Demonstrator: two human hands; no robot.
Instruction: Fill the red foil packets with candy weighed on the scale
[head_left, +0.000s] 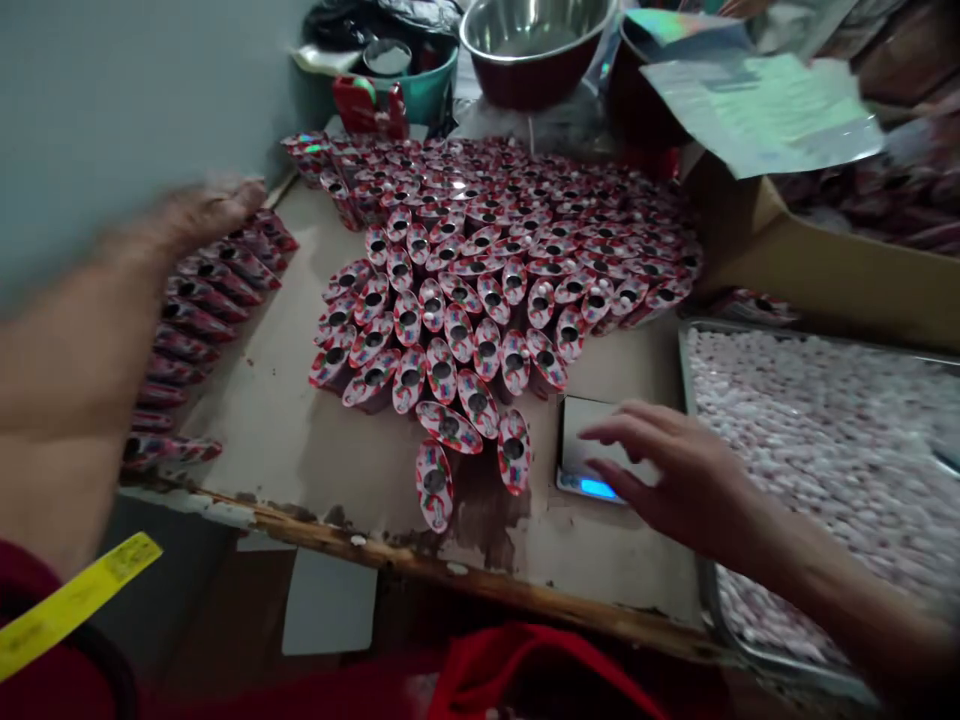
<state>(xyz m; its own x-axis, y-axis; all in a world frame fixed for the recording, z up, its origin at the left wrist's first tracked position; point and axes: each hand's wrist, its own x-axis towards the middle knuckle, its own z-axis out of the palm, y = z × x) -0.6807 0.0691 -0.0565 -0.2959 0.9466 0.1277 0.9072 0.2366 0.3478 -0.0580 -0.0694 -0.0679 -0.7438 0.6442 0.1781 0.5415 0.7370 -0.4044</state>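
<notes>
My right hand (667, 460) is over a small digital scale (583, 440) with a lit blue display, its thumb and fingers apart and nothing seen between them. Smeared by motion, my left hand (217, 208) is at the far end of a row of red printed packets (199, 325) along the table's left side. Whether its fingers hold a packet I cannot make out. In the middle stands a dense group of small red and white containers (457, 330) with oval tops, each showing a dark round hole. Two of them are at the front, nearest the table edge.
A metal tray (686, 375) of small whitish pieces (817, 450) lies at right, beside a cardboard box (840, 265) with shiny sheets (765, 110). Behind are a steel bowl (536, 35), a teal tub (431, 90) and a red tape dispenser (367, 108). A worn wooden edge (420, 560) runs along the front.
</notes>
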